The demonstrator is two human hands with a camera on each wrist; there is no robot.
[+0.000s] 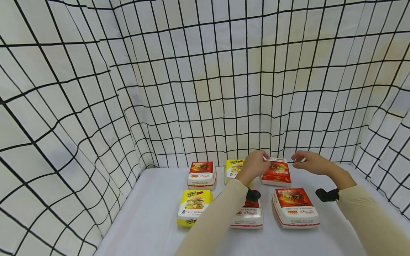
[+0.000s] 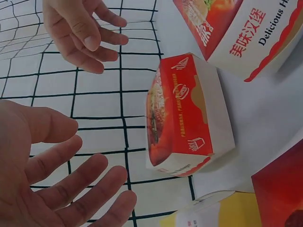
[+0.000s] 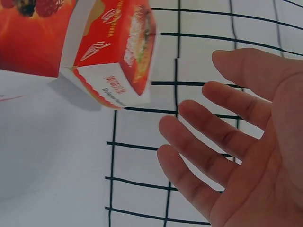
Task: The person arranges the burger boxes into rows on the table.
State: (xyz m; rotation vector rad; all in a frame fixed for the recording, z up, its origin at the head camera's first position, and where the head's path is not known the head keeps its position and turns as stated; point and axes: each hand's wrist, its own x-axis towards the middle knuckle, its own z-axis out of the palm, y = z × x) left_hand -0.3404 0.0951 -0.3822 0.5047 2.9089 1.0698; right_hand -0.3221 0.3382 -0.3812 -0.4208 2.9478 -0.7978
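A red and white burger box [image 1: 276,174] lies at the back right of the table, printed with a burger picture. Beside its left edge is my left hand [image 1: 257,164], which overlaps the box's upper corner in the head view. In the left wrist view this hand [image 2: 71,175] has its fingers spread and loosely bent, apart from the burger box [image 2: 191,113]. My right hand [image 1: 312,163] hovers off the right side of the same box. Its fingers [image 3: 199,142] are relaxed and hold nothing in the right wrist view.
Other burger boxes stand in two rows: a red one [image 1: 201,174] and a yellow one [image 1: 233,169] behind, a yellow one [image 1: 193,204] and red ones [image 1: 294,208] in front. My left forearm partly covers the middle boxes. Black netting [image 1: 208,89] over white cloth encloses the table [image 1: 144,213].
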